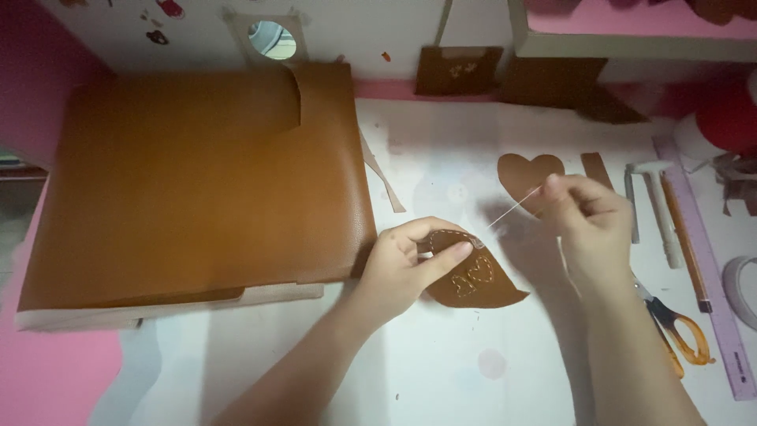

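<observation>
Two hands: both yours, over the middle of the desk (441, 371), which is white with faint stains.
Left hand (406, 264): your fingers are closed on a brown leather piece (473, 284), thumb and forefinger pinching its upper edge; pale heart-shaped stitching shows on it.
Right hand (587, 217): your fingertips are pinched shut on a thin white thread (512, 209) that runs taut down to the leather piece.
Near right edge: orange-handled scissors (678, 327) lie just beside your right forearm.
Right edge: a lilac ruler (706, 264) lies lengthwise, with a brown pencil-like tool (684, 241) and a white hammer-shaped tool (654, 205) next to it.
Middle, behind your right hand: a brown heart cutout (522, 175) lies flat, partly hidden by your fingers.
Left half: a large folded sheet of tan leather (197, 181) covers the desk to its far edge.
Far edge: dark brown scraps (457, 69) lean at the white wall (378, 28).
Room: pink surfaces (47, 371) show at the left corners.
</observation>
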